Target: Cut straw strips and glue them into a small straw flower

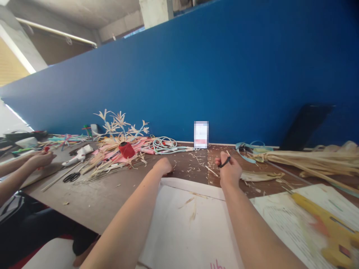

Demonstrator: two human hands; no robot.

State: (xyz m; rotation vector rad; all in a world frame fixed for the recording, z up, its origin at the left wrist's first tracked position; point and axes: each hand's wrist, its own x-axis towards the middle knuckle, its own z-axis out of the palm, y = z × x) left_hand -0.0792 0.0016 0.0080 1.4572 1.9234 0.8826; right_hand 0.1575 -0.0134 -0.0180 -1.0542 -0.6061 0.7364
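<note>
My left hand (163, 166) rests as a closed fist on the brown table (112, 190), just past the top edge of a white sheet of paper (187, 224); what it holds, if anything, is hidden. My right hand (230, 170) is closed with a finger through the black handle loop of small scissors (224, 162). Pale straw scraps (200, 164) lie scattered between and beyond the two hands.
A co-worker's hands (39, 158) work at the left. Straw flowers (120, 125), a red spool (126, 149), black scissors (71, 177), a white glue gun (78, 154), a yellow glue gun (331, 224), straw bundles (308, 158), a blue wall (224, 74) behind.
</note>
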